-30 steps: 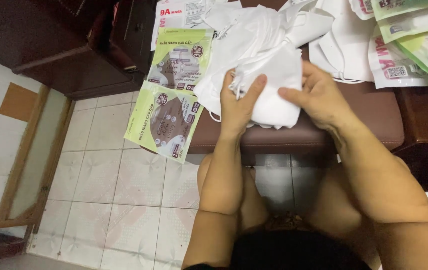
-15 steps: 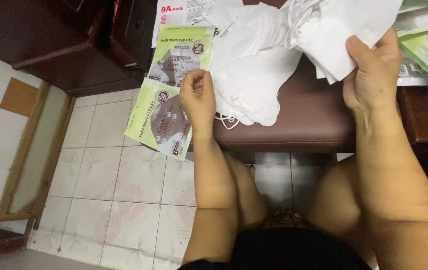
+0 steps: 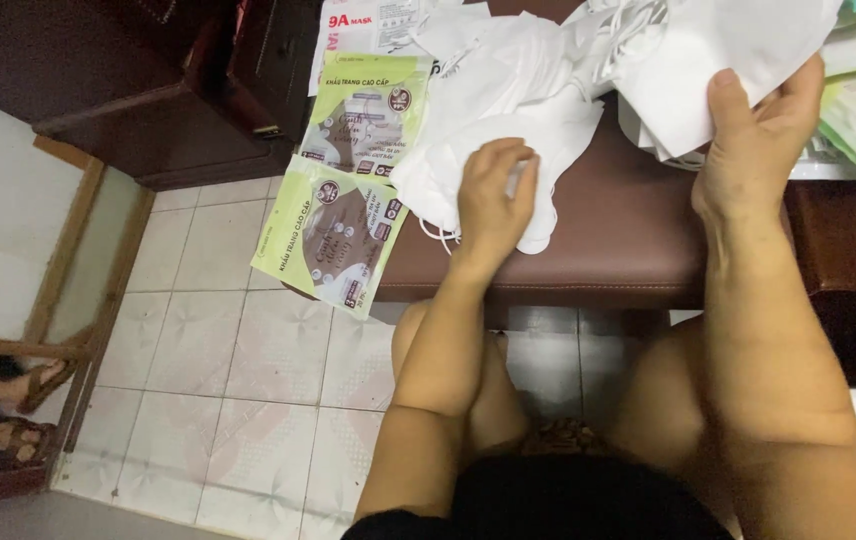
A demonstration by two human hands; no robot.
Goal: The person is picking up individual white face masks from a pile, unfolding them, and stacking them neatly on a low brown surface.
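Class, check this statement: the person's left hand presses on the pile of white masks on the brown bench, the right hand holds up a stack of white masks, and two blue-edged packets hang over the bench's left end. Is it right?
Not quite. The head view shows the two packets edged in green, not blue. The rest stands: the left hand presses on the pile of white masks on the brown bench, and the right hand holds up a stack of white masks.

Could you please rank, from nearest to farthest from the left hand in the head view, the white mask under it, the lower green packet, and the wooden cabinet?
1. White mask: directly beneath the left hand, touching it.
2. Lower green packet: on the hand's left, overhanging the brown bench.
3. Wooden cabinet: farthest, top left, beyond the packet.
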